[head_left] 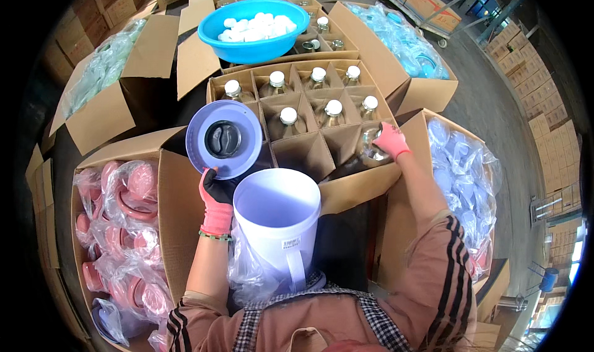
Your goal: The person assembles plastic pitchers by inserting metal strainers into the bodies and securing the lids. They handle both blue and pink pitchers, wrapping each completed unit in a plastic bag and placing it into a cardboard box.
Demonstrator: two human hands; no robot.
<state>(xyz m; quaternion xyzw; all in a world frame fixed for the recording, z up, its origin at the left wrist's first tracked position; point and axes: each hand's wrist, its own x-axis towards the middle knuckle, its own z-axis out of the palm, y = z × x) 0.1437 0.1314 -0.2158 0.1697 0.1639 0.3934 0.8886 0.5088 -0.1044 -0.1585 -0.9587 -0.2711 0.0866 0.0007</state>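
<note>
A white barcode label (291, 243) marked the lilac jug (266, 237). Its print was too small to read.

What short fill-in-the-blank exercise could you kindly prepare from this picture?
1. The left grip holds a round lavender ____.
2. The ____ grip holds a clear bottle.
3. The handle of the lavender jug faces ____ the person.
4. The nearest divided carton shows ____ white caps.

Missing words: lid; right; toward; seven.
</note>
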